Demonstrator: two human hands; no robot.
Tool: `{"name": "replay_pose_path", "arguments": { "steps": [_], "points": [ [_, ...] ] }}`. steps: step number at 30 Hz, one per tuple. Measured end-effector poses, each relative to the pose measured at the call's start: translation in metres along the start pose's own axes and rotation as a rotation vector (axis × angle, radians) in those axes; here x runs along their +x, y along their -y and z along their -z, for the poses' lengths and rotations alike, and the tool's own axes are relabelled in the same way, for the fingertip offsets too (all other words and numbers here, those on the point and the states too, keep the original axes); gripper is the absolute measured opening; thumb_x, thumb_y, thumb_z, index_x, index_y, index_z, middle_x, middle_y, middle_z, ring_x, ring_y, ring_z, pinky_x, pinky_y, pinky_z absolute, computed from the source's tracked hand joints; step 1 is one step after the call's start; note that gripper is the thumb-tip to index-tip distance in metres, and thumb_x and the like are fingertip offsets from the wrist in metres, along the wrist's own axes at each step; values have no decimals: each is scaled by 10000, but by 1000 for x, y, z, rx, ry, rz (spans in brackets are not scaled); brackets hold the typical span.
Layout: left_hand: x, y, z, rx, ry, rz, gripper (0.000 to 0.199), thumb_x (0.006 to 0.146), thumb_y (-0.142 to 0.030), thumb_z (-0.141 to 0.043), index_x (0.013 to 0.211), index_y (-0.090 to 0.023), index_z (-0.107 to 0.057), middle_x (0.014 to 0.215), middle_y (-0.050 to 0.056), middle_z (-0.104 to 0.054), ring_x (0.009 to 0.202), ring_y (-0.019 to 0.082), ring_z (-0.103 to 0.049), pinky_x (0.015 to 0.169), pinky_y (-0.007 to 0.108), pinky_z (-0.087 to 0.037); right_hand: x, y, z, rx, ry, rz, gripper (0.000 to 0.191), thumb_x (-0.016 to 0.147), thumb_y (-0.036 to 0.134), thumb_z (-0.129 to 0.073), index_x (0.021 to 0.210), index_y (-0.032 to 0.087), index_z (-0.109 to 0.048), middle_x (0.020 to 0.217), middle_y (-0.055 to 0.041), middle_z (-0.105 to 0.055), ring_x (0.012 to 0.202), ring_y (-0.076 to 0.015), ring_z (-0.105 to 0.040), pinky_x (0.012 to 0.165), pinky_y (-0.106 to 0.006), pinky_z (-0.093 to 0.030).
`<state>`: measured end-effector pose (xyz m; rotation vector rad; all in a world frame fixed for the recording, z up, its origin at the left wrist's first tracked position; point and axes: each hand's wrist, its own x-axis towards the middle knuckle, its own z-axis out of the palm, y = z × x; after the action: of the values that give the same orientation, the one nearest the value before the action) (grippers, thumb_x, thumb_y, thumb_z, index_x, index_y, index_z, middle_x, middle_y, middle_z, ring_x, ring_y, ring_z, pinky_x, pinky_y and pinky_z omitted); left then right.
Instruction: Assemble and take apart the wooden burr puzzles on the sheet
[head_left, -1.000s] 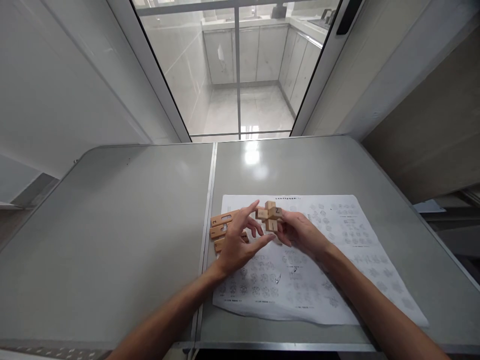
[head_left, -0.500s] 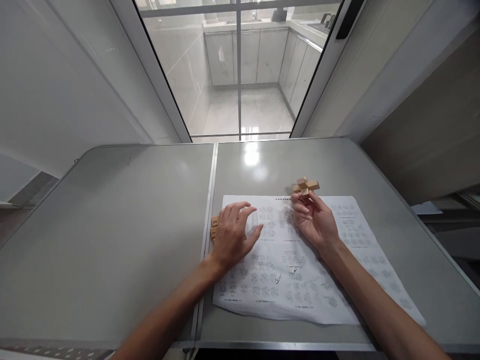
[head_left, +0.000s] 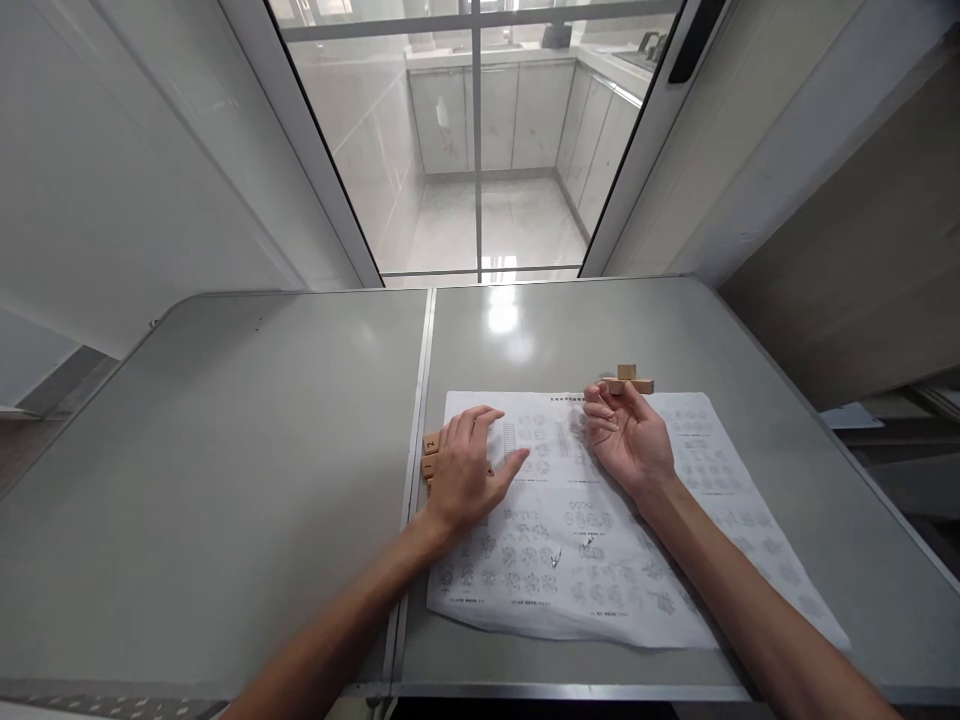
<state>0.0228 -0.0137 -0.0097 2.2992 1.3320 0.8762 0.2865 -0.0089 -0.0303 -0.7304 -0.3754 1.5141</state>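
Between its fingertips my right hand (head_left: 628,436) holds a wooden interlocking puzzle (head_left: 628,380), raised near the top edge of the printed sheet. One block of the puzzle stands up above a crosswise one; my fingers cover its lower part. My left hand (head_left: 472,462) is open, thumb and fingers apart, above the left part of the sheet. Numbered wooden blocks (head_left: 430,443) lie beside and partly under that hand, which hides most of them; a 1 and a 2 can be read. Beneath both hands spreads the white instruction sheet (head_left: 540,590), covered with small diagrams.
The grey folding table (head_left: 225,480) has a metal seam (head_left: 426,350) running just left of the sheet. Beyond its far edge stands a glass door (head_left: 480,150) with a metal frame. A wooden panel (head_left: 862,220) rises on the right.
My right hand has turned the puzzle, which now shows a different side and sits slightly farther right. The left hand stays almost where it was, still open.
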Motion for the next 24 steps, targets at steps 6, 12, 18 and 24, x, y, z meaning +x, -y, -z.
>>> {"name": "replay_pose_path", "arguments": {
  "steps": [6, 12, 18, 24],
  "points": [
    [4, -7, 4, -259, 15, 17, 266, 1068, -172, -469, 1285, -218, -616, 1345, 124, -688, 1267, 264, -669, 1078, 458, -561, -2, 0, -7, -3, 16, -16, 238, 930, 438, -813, 933, 242, -677, 892, -10, -667, 606, -91, -513, 471, -152, -538],
    [10, 1, 12, -251, -55, 34, 356, 1036, -89, -374, 1207, -204, -664, 1257, 99, -737, 1220, 243, -671, 1083, 452, -540, -6, -2, -15, 46, 16, -98, 265, 846, 356, -892, 941, 217, -687, 836, 16, -625, 585, -65, -502, 462, -121, -513],
    [20, 12, 21, -426, -127, 334, 315, 1041, -179, -396, 1081, -204, -708, 1146, 73, -774, 1131, 229, -705, 1027, 410, -559, -13, -5, -27, -102, 50, -122, 222, 879, 365, -850, 925, 216, -691, 814, 24, -591, 584, -74, -496, 455, -154, -470],
    [19, 2, 19, -673, -142, 431, 278, 1000, -217, -431, 1001, -207, -709, 1092, 61, -776, 1121, 226, -703, 1105, 403, -521, -25, -15, -39, -495, 155, -20, 260, 954, 437, -792, 926, 215, -659, 816, 13, -625, 582, -106, -525, 527, -244, -474]
  ]
}}
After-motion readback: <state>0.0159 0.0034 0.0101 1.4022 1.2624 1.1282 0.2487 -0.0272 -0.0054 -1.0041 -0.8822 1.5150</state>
